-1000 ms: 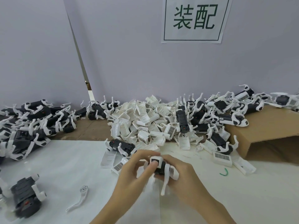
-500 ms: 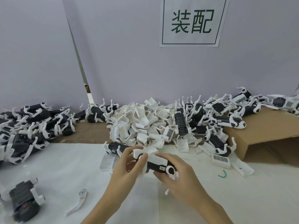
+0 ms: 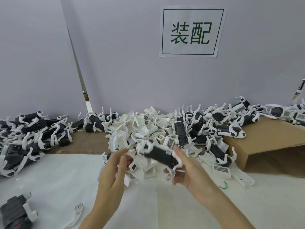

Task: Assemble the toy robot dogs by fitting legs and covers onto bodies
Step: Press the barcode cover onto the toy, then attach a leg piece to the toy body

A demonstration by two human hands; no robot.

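So, black dog body (image 3: 160,157) with white legs sits blurred, raised above white surface (image 3: 54,176), tilted, red dot near lower end. Right hand (image 3: 189,169) has fingers curled round its lower end; left hand (image 3: 113,171) just beside, fingers straight, holding nothing. Behind: heap of white covers (image 3: 140,129), assembled dogs piled left (image 3: 31,134) and right (image 3: 222,119). Cardboard box (image 3: 270,142) on its side. Loose white leg (image 3: 77,212), green wire bit (image 3: 224,185) on surface.
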